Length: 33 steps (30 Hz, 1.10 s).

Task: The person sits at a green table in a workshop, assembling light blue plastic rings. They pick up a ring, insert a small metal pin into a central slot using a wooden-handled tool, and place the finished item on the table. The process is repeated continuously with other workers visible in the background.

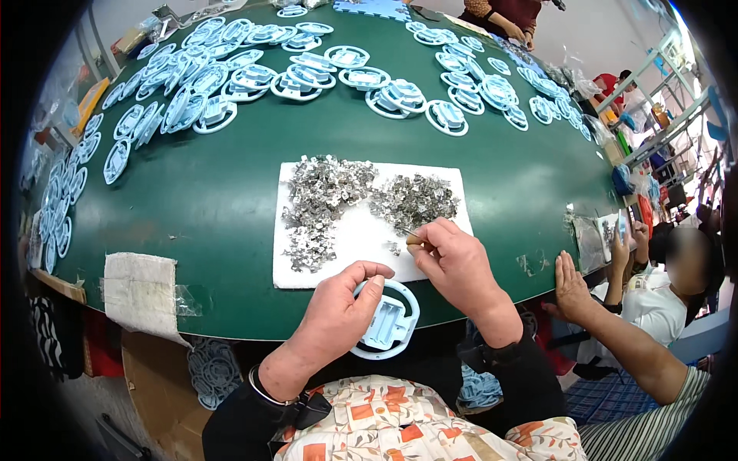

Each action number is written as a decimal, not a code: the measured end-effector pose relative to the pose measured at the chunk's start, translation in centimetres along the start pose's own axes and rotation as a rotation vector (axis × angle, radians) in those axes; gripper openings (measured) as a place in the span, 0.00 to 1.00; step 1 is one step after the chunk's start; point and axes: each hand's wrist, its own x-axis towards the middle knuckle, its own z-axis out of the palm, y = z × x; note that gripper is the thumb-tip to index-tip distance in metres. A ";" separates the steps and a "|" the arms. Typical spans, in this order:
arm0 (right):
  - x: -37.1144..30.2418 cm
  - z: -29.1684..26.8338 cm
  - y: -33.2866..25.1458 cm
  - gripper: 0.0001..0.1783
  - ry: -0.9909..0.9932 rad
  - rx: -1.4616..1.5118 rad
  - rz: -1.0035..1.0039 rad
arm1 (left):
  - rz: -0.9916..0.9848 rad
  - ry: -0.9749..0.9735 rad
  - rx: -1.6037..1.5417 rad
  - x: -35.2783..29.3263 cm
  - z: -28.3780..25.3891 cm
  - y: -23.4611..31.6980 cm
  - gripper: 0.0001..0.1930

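My left hand (pixel 340 307) is closed on the rim of a light blue plastic toy steering wheel (pixel 387 324), just off the table's near edge. An open, slotted compartment in the wheel's middle faces up. My right hand (pixel 463 267) pinches a thin, slim piece (pixel 412 233) with a metallic tip, too small to name surely; something tan shows at the fingertips. That hand hovers over the near right part of a white foam board (pixel 361 257), above and right of the wheel. Piles of small metal clips (pixel 327 188) lie on the board, with another heap (pixel 415 200) at its right.
Many blue wheels (pixel 207 77) crowd the far and left table, with more (pixel 492 88) at far right. A taped cloth pad (pixel 140 288) lies near left. Close on the right, another person's hand (pixel 573 290) rests at the table edge. A box (pixel 165 376) stands below.
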 end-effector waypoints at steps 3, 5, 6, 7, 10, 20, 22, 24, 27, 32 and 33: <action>0.3 0.8 0.0 0.05 0.023 -0.076 -0.045 | 0.027 0.014 -0.016 0.1 -0.1 -0.6 0.12; 0.9 0.9 -0.4 0.05 0.012 -0.141 -0.089 | 0.037 0.015 -0.024 0.1 0.0 -0.8 0.12; 1.3 0.9 -0.5 0.05 0.008 -0.173 -0.111 | 0.025 0.012 -0.029 0.1 0.0 -0.6 0.12; 1.6 1.1 -0.4 0.05 -0.013 -0.204 -0.133 | 0.011 0.010 -0.034 0.1 -0.1 -0.5 0.12; 2.5 1.4 -0.1 0.05 -0.038 -0.245 -0.164 | -0.014 -0.012 -0.058 0.2 -0.4 -0.4 0.12; -1.2 -2.3 -2.0 0.04 -0.117 0.368 0.072 | 0.127 -0.002 -0.198 -0.3 -0.4 -1.7 0.14; -1.9 -2.2 -2.8 0.04 -0.163 0.379 0.063 | 0.152 0.016 -0.213 -0.3 -0.4 -2.0 0.14; -2.2 -1.7 -3.5 0.04 -0.174 0.372 0.012 | 0.140 0.033 -0.151 -0.4 -0.6 -1.9 0.14; -2.3 -1.3 -3.6 0.05 -0.183 0.268 -0.062 | 0.141 0.053 -0.085 -0.2 -0.5 -1.7 0.14; -2.3 -0.5 -3.6 0.07 -0.140 0.073 -0.159 | 0.088 0.101 -0.014 -0.1 -0.1 -1.4 0.13; -2.3 -0.3 -3.8 0.08 -0.133 0.017 -0.179 | 0.085 0.108 -0.004 0.0 0.0 -1.3 0.13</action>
